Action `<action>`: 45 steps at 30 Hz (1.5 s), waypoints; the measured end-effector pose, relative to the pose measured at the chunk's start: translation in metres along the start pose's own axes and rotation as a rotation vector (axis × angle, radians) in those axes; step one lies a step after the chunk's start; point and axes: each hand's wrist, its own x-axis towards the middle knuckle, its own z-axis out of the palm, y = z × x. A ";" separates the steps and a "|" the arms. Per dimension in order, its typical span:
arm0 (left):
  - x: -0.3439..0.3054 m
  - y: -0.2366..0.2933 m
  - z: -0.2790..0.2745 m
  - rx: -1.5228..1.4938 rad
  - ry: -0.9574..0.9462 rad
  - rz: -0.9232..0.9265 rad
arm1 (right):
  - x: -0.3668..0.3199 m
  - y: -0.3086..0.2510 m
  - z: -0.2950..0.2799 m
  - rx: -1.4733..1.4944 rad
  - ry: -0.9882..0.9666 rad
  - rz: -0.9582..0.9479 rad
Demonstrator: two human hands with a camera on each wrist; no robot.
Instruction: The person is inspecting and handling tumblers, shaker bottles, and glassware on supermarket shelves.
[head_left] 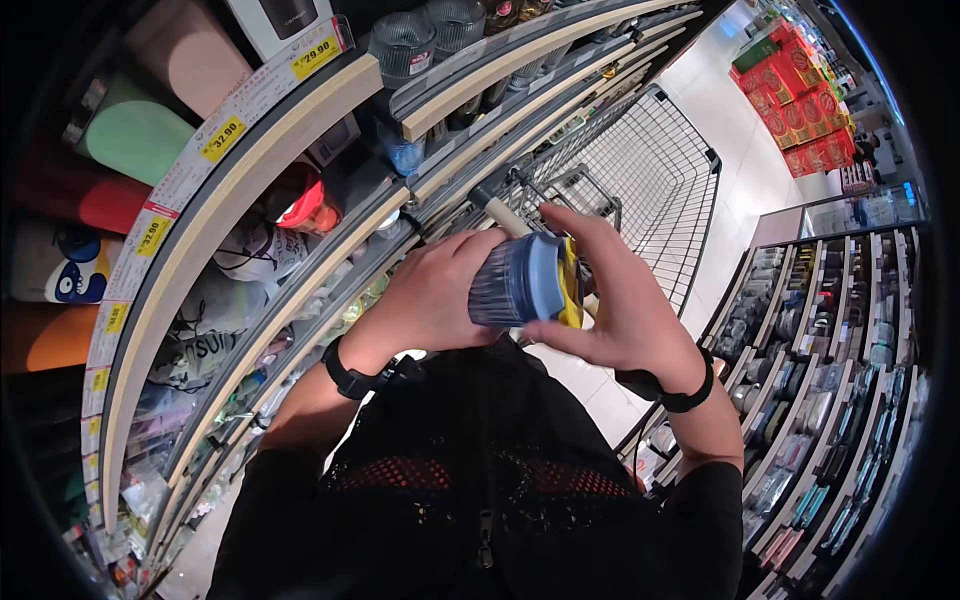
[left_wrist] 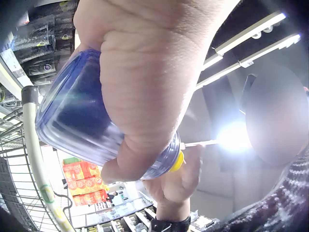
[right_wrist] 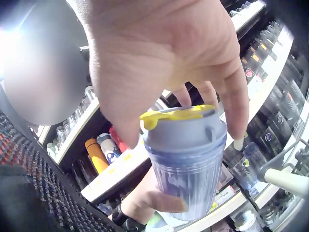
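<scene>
One shelf unit (head_left: 318, 108) is lining the left of the head view, and one shopping cart (head_left: 648, 172) is standing beyond the hands. Two hands are framing the cup before the torso: the left hand (head_left: 420, 290) is gripping its body with curled fingers; the right hand (head_left: 625, 290) is arching over its top, fingers spread, any firm contact being impossible to tell. One cup (head_left: 500, 285) is lying between them, its top facing the right hand; it is probably handling as light, stiff and slightly slippery, its ribbed wall offering the surest hold. One blue-grey lid (head_left: 542, 275) is capping it; one yellow strip (right_wrist: 178, 114) is crossing the lid.
</scene>
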 end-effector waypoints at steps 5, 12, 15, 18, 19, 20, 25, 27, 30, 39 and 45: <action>-0.006 0.007 -0.011 -0.074 -0.047 -0.046 | -0.001 0.003 -0.002 -0.089 -0.063 -0.129; -0.020 -0.010 -0.020 -0.507 -0.083 0.085 | -0.010 0.020 0.023 1.092 0.254 0.065; -0.025 -0.006 -0.023 -0.514 -0.029 0.150 | -0.006 0.027 0.051 1.723 0.286 0.156; -0.031 -0.018 -0.019 -0.528 -0.013 0.179 | -0.003 0.024 0.068 1.871 0.261 0.123; -0.033 -0.023 -0.018 -0.540 -0.026 0.157 | -0.003 0.022 0.069 1.871 0.237 0.118; -0.034 -0.026 -0.018 -0.540 -0.034 0.158 | -0.004 0.021 0.069 1.875 0.245 0.116; -0.031 -0.027 -0.020 -0.513 -0.021 0.203 | -0.003 0.020 0.067 1.782 0.259 0.129; -0.030 -0.025 -0.021 -0.503 -0.032 0.183 | -0.002 0.023 0.068 1.776 0.259 0.126; -0.027 -0.023 -0.023 -0.486 -0.046 0.178 | -0.001 0.028 0.071 1.868 0.233 0.060; -0.020 -0.019 -0.017 -0.446 0.016 0.268 | -0.008 0.037 0.077 1.840 0.222 -0.069; -0.004 -0.033 -0.014 -0.553 0.131 0.416 | -0.009 0.034 0.077 1.769 0.344 0.008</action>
